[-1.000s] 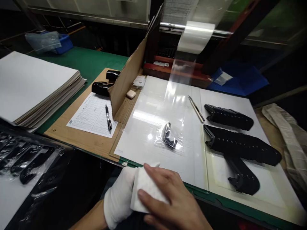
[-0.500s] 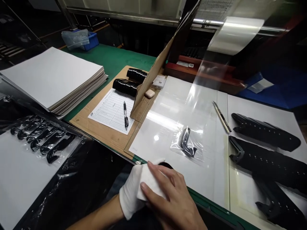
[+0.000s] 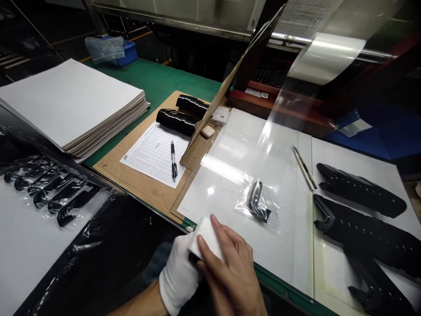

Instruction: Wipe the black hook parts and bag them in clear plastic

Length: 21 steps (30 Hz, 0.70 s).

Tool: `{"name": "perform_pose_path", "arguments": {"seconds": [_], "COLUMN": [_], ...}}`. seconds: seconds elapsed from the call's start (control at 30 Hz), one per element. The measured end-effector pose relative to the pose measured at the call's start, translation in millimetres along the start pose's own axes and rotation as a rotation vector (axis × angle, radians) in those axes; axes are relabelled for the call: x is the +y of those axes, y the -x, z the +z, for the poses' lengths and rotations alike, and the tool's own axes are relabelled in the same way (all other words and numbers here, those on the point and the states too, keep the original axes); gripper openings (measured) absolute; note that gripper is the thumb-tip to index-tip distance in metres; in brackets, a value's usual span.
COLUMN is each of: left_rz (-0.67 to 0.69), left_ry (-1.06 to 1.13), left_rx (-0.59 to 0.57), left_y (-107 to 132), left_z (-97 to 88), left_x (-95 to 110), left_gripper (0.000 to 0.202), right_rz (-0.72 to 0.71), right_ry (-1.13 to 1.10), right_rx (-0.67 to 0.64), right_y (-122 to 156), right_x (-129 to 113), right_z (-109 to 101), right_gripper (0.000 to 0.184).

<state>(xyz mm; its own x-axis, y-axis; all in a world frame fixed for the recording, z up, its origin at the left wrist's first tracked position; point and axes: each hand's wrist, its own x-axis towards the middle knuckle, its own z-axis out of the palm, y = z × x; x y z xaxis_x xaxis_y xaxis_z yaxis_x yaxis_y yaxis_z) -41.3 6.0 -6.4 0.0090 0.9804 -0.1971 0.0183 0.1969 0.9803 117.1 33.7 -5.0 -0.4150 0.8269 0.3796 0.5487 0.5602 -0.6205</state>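
Note:
My left hand (image 3: 179, 270), in a white glove, is closed around a black part (image 3: 194, 259); only a small dark bit of it shows. My bare right hand (image 3: 232, 267) grips a white cloth or pad (image 3: 206, 237) and presses it against that part. Beyond the hands, a glossy black handle-like piece (image 3: 258, 204) lies inside a clear plastic bag (image 3: 241, 202) on the white worktop (image 3: 283, 254). More black pieces (image 3: 365, 219) lie in rows at the right.
At left, a tall stack of white sheets (image 3: 72, 101) stands above bagged black pieces (image 3: 66, 193). A pen (image 3: 173, 160) rests on a printed form (image 3: 148, 158), beside a cardboard divider (image 3: 217, 101). A cutter-like tool (image 3: 304, 167) lies near a hanging film roll (image 3: 327, 57).
The white pad has tilted and shifted slightly up in my right hand, and a dark bit of the part now shows beneath it. My left hand stays around the part.

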Motion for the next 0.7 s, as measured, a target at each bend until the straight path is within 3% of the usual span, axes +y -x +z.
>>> {"name": "perform_pose_path", "arguments": {"seconds": [0.1, 0.23, 0.4, 0.5, 0.53, 0.6, 0.7], "left_rz": [0.029, 0.094, 0.148, 0.109, 0.084, 0.027, -0.059], "left_ry": [-0.098, -0.155, -0.197, -0.151, -0.126, -0.08, 0.019], "left_rx": [0.051, 0.09, 0.206, 0.286, 0.306, 0.309, 0.255], "left_y": [0.6, 3.4, 12.2, 13.2, 11.8, 6.4, -6.4], "left_z": [-2.0, -10.1, -23.2, -29.4, -30.4, -30.2, -23.8], "left_x": [-3.7, -5.7, 0.4, 10.6, 14.4, 21.3, 28.4], "left_gripper": [0.039, 0.044, 0.041, 0.038, 0.036, 0.034, 0.033], "right_rz": [0.1, 0.1, 0.48, 0.506, 0.507, 0.488, 0.365], "right_ry": [0.008, -0.004, -0.281, -0.336, -0.341, -0.323, -0.26], "right_rx": [0.008, 0.057, 0.043, 0.075, 0.099, 0.171, 0.36], "right_y": [5.1, -9.5, -97.1, -131.9, -129.1, -97.1, 1.2], "right_x": [-7.5, -14.3, 4.5, 12.0, 11.0, 5.8, 1.9], "right_z": [2.2, 6.5, 12.6, 1.8, -1.4, -2.5, 11.0], "right_gripper": [0.051, 0.05, 0.039, 0.044, 0.043, 0.039, 0.027]}}
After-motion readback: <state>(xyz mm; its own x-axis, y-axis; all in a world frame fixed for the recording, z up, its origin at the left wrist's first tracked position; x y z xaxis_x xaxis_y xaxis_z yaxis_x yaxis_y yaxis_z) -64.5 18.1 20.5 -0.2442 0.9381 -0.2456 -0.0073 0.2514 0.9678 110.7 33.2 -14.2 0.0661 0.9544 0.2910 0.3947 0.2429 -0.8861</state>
